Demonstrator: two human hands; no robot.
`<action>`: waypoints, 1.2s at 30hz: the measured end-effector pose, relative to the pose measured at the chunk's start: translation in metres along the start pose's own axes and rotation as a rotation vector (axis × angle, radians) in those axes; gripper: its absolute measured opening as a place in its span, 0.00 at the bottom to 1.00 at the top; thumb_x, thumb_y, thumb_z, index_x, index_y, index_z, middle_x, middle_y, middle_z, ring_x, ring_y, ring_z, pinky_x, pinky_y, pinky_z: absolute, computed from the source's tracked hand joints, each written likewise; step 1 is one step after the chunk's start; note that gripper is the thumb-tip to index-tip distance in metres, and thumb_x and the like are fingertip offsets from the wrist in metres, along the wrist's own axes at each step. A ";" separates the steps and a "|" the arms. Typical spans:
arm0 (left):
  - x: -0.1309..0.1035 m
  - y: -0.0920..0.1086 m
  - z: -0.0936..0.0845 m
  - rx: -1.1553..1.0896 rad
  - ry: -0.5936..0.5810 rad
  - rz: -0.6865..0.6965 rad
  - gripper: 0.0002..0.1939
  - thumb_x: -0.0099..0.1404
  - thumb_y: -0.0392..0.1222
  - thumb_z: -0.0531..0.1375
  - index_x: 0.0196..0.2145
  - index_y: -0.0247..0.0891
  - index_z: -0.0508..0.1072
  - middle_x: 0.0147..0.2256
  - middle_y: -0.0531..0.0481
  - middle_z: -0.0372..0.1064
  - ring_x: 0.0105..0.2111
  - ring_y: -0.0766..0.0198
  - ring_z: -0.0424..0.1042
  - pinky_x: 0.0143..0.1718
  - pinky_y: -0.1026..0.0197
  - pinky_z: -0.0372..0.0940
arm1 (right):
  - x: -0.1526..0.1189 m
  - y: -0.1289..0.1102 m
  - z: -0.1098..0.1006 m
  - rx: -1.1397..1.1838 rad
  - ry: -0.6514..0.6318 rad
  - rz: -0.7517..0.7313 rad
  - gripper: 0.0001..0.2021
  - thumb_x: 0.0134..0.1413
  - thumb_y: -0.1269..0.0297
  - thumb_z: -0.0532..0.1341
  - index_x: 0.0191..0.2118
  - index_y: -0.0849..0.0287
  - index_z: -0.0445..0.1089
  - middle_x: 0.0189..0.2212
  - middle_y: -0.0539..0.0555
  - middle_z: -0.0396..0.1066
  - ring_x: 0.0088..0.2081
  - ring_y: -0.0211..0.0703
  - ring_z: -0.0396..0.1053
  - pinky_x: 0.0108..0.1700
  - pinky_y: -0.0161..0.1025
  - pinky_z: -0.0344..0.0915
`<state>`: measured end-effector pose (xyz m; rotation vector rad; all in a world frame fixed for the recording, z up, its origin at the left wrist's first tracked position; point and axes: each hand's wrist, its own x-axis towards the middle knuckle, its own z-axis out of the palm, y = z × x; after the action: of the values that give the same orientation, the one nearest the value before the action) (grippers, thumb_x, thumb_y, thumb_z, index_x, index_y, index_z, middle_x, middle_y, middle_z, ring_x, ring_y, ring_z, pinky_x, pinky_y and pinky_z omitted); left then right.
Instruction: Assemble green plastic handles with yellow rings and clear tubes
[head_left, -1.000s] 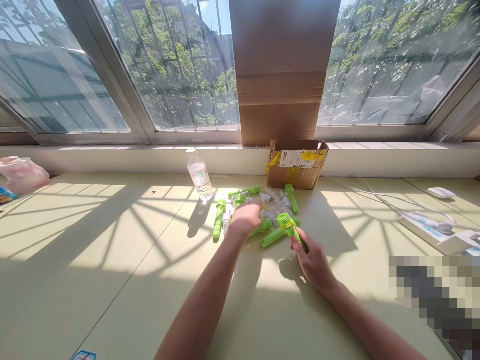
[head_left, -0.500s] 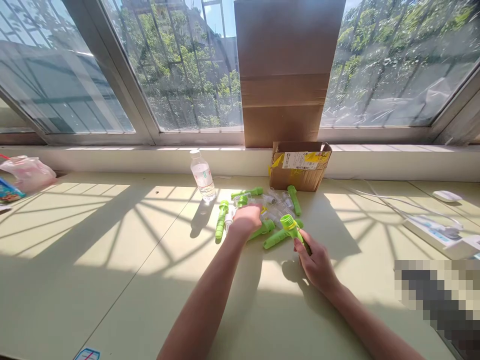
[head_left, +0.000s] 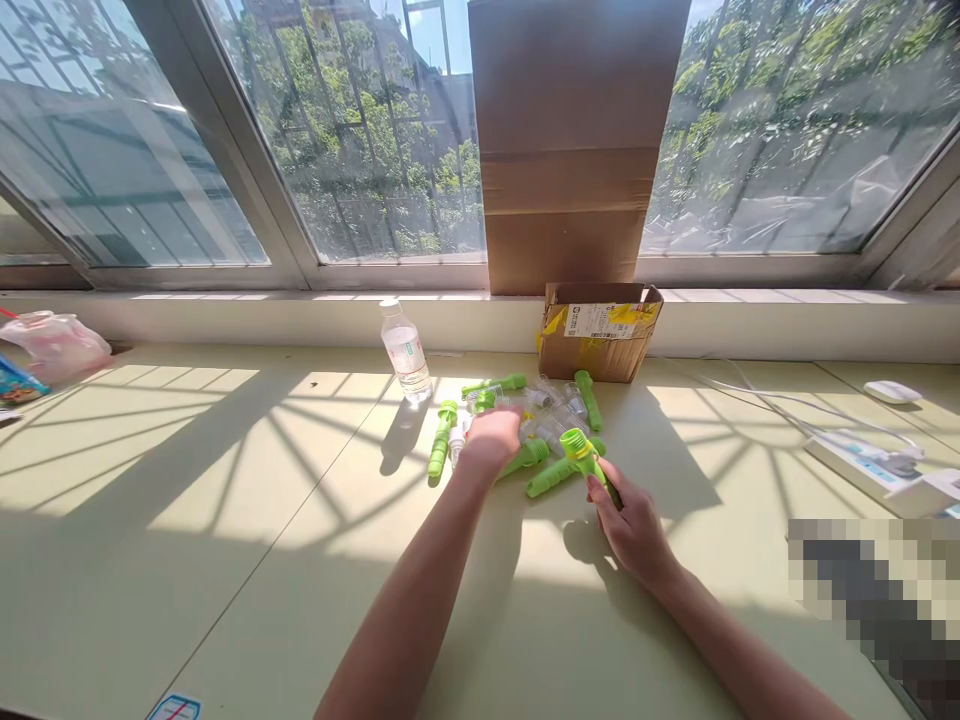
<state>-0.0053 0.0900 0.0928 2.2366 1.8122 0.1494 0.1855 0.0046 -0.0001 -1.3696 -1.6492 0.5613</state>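
Wrapped around a green plastic tube-shaped handle [head_left: 583,455] is my right hand [head_left: 630,515]; the handle's wide threaded mouth points up and away from me. My left hand [head_left: 491,440] reaches into the pile, its fingertips hidden behind the back of the hand. Around it lie several similar green handles, one to its left [head_left: 442,440], one behind it [head_left: 495,385] and one in front of the right hand [head_left: 551,478]. Clear plastic tubes [head_left: 551,415] are heaped beyond the left hand, partly overlapping one another.
A clear bottle [head_left: 406,352] stands left of the pile. Behind the pile is a small cardboard box [head_left: 596,345], with a tall cardboard sheet [head_left: 574,180] against the window. A power strip [head_left: 870,470] with cables lies on the right, and a pink plastic bag [head_left: 64,345] far left.
Both hands stay almost where they were. The near end of the green handle left of my left hand has shifted slightly to the left.
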 end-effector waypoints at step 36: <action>0.012 -0.002 0.009 0.105 0.009 -0.006 0.10 0.62 0.44 0.57 0.37 0.37 0.74 0.35 0.43 0.73 0.36 0.56 0.72 0.37 0.59 0.64 | 0.000 0.001 0.001 0.027 -0.004 0.001 0.18 0.62 0.53 0.51 0.45 0.60 0.69 0.20 0.46 0.62 0.20 0.36 0.59 0.26 0.34 0.60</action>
<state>-0.0030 0.1004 0.0827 2.3035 1.8726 0.0640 0.1852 0.0053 -0.0010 -1.3512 -1.6383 0.5850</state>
